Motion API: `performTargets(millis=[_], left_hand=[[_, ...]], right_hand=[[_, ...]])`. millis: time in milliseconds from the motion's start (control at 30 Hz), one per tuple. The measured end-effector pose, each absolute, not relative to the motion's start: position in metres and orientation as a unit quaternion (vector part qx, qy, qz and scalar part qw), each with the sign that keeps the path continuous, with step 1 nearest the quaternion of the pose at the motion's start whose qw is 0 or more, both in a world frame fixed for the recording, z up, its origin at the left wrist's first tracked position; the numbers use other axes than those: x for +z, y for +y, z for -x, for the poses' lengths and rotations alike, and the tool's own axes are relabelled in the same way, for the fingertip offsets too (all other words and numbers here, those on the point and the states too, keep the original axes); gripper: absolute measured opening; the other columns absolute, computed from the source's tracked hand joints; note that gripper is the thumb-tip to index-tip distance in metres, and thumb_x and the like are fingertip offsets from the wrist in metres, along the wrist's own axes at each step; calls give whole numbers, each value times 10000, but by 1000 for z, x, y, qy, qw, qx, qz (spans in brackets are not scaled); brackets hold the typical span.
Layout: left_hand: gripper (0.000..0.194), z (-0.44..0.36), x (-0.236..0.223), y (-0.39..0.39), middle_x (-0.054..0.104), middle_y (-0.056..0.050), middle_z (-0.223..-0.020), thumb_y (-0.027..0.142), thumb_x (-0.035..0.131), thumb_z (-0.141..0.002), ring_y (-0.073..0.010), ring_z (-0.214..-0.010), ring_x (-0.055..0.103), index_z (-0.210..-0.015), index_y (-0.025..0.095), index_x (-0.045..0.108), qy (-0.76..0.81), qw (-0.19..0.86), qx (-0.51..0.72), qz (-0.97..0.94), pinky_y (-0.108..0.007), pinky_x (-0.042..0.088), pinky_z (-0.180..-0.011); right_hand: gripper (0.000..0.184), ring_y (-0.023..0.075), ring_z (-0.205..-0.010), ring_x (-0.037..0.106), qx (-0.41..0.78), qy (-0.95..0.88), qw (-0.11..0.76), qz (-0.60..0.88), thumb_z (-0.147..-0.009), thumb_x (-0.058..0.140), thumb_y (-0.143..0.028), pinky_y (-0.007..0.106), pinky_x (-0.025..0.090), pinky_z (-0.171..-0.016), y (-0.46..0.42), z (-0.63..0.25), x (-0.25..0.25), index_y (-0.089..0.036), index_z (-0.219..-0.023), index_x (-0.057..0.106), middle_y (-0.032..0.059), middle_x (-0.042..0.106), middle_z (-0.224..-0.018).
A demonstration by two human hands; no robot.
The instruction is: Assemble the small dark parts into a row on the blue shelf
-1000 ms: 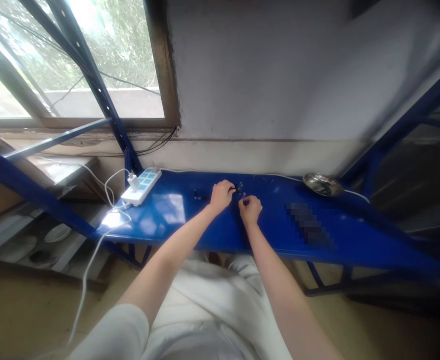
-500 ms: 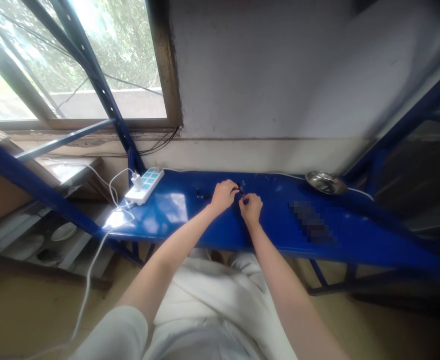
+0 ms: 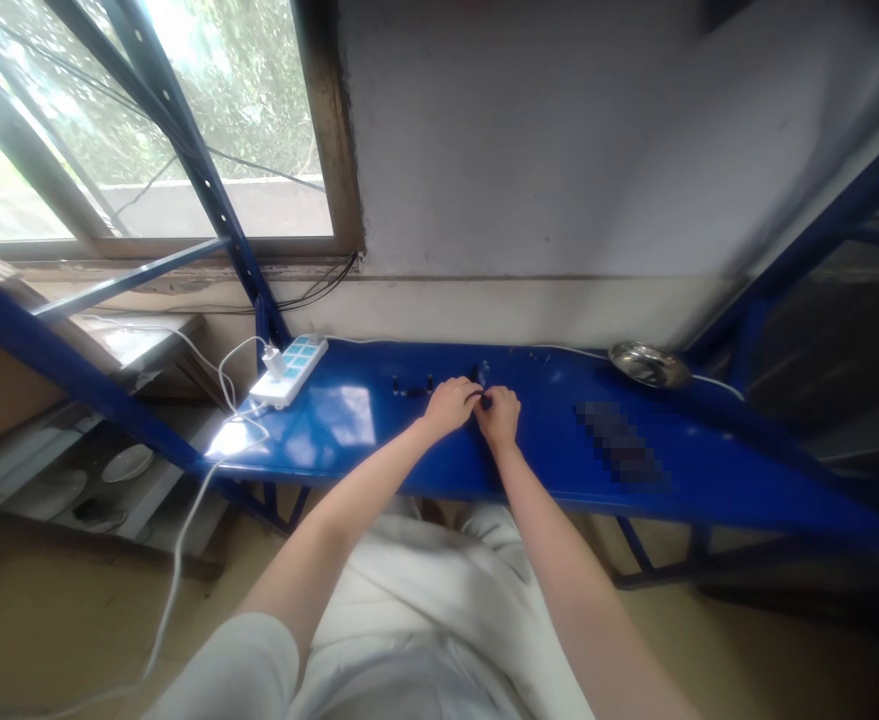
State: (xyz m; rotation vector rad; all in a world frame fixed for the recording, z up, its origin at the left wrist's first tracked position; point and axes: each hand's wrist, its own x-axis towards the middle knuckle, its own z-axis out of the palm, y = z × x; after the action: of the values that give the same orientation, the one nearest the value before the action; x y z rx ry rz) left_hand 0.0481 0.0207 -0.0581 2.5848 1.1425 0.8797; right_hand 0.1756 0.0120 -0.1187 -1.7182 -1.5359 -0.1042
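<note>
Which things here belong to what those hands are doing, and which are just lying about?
Seemingly in use:
small dark piece between left hand and right hand
probably the little dark parts left of the hands

Seemingly just lying about:
power strip
metal dish
blurred dark object

Strong daylight from the window (image 3: 259, 110) at ten o'clock, panes washed out. We log white glare on the blue tabletop (image 3: 548, 440) between eight and nine, wall (image 3: 499, 140) shadowed towards one, dimness at three, edges stretched. Small dark pieces (image 3: 430, 382) near centre look soft; we can't vouch for outlines.
</note>
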Motion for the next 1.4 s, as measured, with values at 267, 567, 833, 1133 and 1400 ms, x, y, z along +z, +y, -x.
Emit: performTargets(millis=[267, 567, 833, 1133, 1400], left_hand=[[205, -51, -70, 25, 631, -55, -946, 202, 501, -820, -164, -847, 575, -957, 188, 653, 409, 154, 340, -833, -304, 476, -793], [239, -12, -93, 3, 660, -63, -908, 303, 506, -817, -133, -752, 586, -940, 157, 650, 486, 253, 483, -683, -277, 483, -737], [339, 12, -103, -7, 658, -56, -789, 435, 494, -801, -136, -706, 589, -896, 154, 657, 537, 330, 523, -573, -257, 466, -673], [356, 11, -96, -12, 627, -33, -676, 453, 472, -794, -133, -638, 566, -763, 151, 657, 536, 336, 524, -570, -253, 438, -639], [357, 12, -95, -14, 628, -38, -675, 450, 475, -792, -135, -645, 574, -751, 141, 649, 533, 347, 530, -561, -256, 441, -647]], right_hand=[[114, 219, -826, 459, -48, -636, 372, 674, -779, 487, -262, 306, 301, -699, 12, -174, -118, -172, -786, 556, 90, 592, -895], [163, 244, -885, 484, -37, -683, 353, 638, -831, 451, -260, 349, 358, -745, 13, -170, -115, -167, -888, 573, 110, 591, -958], [129, 190, -735, 515, 51, -730, 295, 614, -829, 471, -247, 297, 399, -656, 32, -149, -104, -172, -757, 547, 61, 566, -770], [97, 178, -768, 578, 145, -705, 193, 666, -791, 505, -202, 253, 405, -633, 65, -122, -94, -146, -813, 581, 86, 621, -854], [164, 209, -826, 603, 158, -687, 168, 690, -800, 486, -204, 260, 426, -633, 68, -119, -91, -129, -907, 586, 115, 641, -932]])
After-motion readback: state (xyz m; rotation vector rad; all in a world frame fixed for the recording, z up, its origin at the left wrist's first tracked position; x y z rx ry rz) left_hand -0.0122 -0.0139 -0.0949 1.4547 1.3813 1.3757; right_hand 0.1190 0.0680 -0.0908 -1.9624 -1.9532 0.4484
